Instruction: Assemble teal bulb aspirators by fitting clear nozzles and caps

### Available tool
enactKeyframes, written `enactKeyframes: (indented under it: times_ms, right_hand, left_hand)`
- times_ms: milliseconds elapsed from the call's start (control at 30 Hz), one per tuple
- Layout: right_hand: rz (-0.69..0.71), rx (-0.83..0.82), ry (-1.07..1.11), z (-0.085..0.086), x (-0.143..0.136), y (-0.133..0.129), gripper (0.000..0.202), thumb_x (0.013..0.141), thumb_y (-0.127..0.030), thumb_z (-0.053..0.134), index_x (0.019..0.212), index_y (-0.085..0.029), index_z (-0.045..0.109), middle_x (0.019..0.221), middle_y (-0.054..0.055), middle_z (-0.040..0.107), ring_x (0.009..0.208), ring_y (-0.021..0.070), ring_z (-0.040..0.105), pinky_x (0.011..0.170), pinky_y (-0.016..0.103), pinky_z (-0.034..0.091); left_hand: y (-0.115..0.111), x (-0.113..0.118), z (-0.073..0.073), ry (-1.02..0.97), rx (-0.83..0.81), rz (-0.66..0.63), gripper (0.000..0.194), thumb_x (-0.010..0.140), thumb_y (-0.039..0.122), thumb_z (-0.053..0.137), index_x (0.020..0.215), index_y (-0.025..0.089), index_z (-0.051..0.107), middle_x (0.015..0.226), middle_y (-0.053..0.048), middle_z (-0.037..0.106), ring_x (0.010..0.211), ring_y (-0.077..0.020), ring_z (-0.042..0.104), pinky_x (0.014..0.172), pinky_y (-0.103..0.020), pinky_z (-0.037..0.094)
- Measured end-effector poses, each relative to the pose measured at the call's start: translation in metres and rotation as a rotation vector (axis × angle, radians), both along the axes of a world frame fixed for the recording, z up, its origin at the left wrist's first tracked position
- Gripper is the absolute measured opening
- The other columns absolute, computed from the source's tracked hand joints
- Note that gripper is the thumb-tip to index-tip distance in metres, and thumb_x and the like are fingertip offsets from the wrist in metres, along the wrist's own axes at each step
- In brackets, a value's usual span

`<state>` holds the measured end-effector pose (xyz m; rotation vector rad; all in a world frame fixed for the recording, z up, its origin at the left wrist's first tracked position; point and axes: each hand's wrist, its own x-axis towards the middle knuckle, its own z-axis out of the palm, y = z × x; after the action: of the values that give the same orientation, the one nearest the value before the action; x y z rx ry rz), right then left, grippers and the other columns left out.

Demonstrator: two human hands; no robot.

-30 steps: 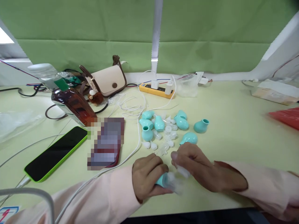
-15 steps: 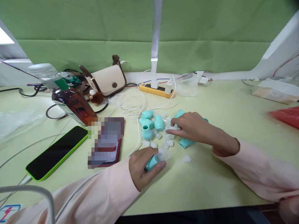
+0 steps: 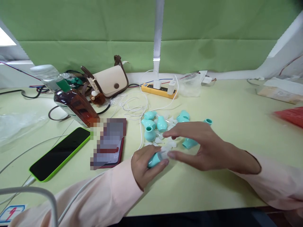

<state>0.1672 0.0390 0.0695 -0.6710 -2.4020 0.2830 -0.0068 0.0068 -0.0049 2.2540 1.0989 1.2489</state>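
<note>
My left hand is closed round a small glossy turquoise vase-shaped piece lying on its side near the table's front. From its right end sticks a translucent plastic piece. Over the table to the right, my right hand has thumb and fingers spread, with nothing seen between them. Its thumb tip overlaps the end of the translucent piece; whether they touch I cannot tell. Beyond both hands lie several more turquoise pieces, among them an upright one and one partly behind my right hand. Small translucent bits are scattered between them.
To the left lie a green-cased phone and a red-cased phone, with a tilted bottle of brown liquid behind. Farther back are a cream handbag, a yellow power strip and white cables. A red item lies far right.
My right hand has come away from the translucent bits, moving toward me and opening beside my left hand. My left hand still holds the turquoise piece in nearly the same place.
</note>
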Motion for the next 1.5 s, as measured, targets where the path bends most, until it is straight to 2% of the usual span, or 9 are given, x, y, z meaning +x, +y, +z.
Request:
enactKeyframes:
  times_ms: [100,233,367,600,700,933,1133,1367,1500]
  right_hand:
    - [0.082,-0.096,-0.073,-0.006,-0.003,-0.002,0.028,0.071,-0.036,0.057,0.090,-0.015,0.056,0.067,0.001,0.060,0.061,0.0108,0.053,0.057,0.022,0.039]
    - [0.036,-0.113,-0.131,-0.020,-0.008,0.003,0.028,0.074,-0.041,0.052,0.071,-0.014,0.055,0.056,-0.001,0.053,0.050,0.0079,0.043,0.049,0.021,0.032]
    - [0.019,-0.116,-0.267,-0.029,-0.010,0.004,0.037,0.077,-0.046,0.043,0.058,-0.015,0.045,0.046,-0.004,0.038,0.043,0.0063,0.029,0.044,0.021,0.021]
    - [0.052,-0.179,-0.321,-0.038,-0.009,0.002,0.029,0.082,-0.034,0.036,0.061,-0.016,0.042,0.046,-0.007,0.023,0.043,0.0065,0.017,0.044,0.022,0.014]
    - [0.109,-0.336,-0.301,-0.033,-0.010,0.002,0.031,0.084,-0.035,0.033,0.060,-0.017,0.036,0.048,-0.007,0.021,0.043,0.0062,0.018,0.044,0.022,0.017]
    - [0.123,-0.699,-0.211,-0.031,-0.010,-0.001,0.034,0.086,-0.034,0.030,0.057,-0.017,0.027,0.051,-0.006,0.025,0.048,0.0062,0.023,0.044,0.020,0.023]
    - [0.156,-0.881,-0.167,-0.029,-0.010,-0.006,0.034,0.086,-0.037,0.029,0.061,-0.017,0.038,0.058,-0.003,0.038,0.053,0.0073,0.033,0.050,0.021,0.030]
    - [0.130,-0.937,-0.112,-0.026,-0.013,-0.007,0.034,0.085,-0.036,0.028,0.057,-0.017,0.032,0.056,-0.003,0.032,0.052,0.0081,0.030,0.048,0.022,0.029]
    - [0.064,-0.899,-0.014,-0.024,-0.010,-0.001,0.037,0.086,-0.033,0.022,0.053,-0.018,0.026,0.050,-0.004,0.026,0.047,0.0078,0.026,0.044,0.022,0.027]
  left_hand:
    - [0.001,-0.001,0.001,-0.033,0.043,-0.026,0.017,0.075,0.028,0.052,0.084,0.014,0.051,0.067,-0.005,0.058,0.058,-0.0142,0.053,0.053,-0.024,0.043]
    - [-0.002,0.001,0.004,-0.007,0.021,0.000,0.016,0.073,0.026,0.055,0.080,0.012,0.051,0.062,-0.004,0.057,0.054,-0.0135,0.053,0.049,-0.024,0.042]
    - [-0.005,0.002,0.006,0.020,-0.032,0.045,0.015,0.069,0.025,0.058,0.074,0.013,0.051,0.058,-0.002,0.056,0.050,-0.0124,0.052,0.047,-0.022,0.042]
    - [-0.004,0.001,0.002,0.024,-0.023,-0.034,0.011,0.074,0.024,0.053,0.076,0.013,0.053,0.061,-0.002,0.056,0.055,-0.0124,0.052,0.050,-0.023,0.041]
    - [-0.006,0.000,0.004,0.032,-0.036,-0.084,0.009,0.076,0.023,0.052,0.077,0.014,0.052,0.063,-0.002,0.055,0.058,-0.0123,0.052,0.053,-0.022,0.042]
    - [-0.008,0.000,0.005,0.026,-0.055,-0.105,0.009,0.078,0.024,0.050,0.081,0.016,0.052,0.068,-0.002,0.056,0.062,-0.0124,0.053,0.057,-0.023,0.043]
    - [-0.008,-0.001,0.005,0.058,-0.037,-0.125,0.013,0.078,0.027,0.052,0.078,0.014,0.054,0.063,-0.002,0.054,0.058,-0.0116,0.050,0.053,-0.022,0.041]
    - [-0.009,0.000,0.007,0.094,0.023,-0.132,0.022,0.081,0.036,0.046,0.077,0.015,0.055,0.059,-0.001,0.053,0.053,-0.0107,0.050,0.049,-0.021,0.041]
    - [-0.009,0.000,0.009,0.028,0.220,-0.280,0.016,0.083,0.029,0.044,0.083,0.014,0.052,0.060,-0.004,0.057,0.056,-0.0124,0.050,0.050,-0.022,0.041]
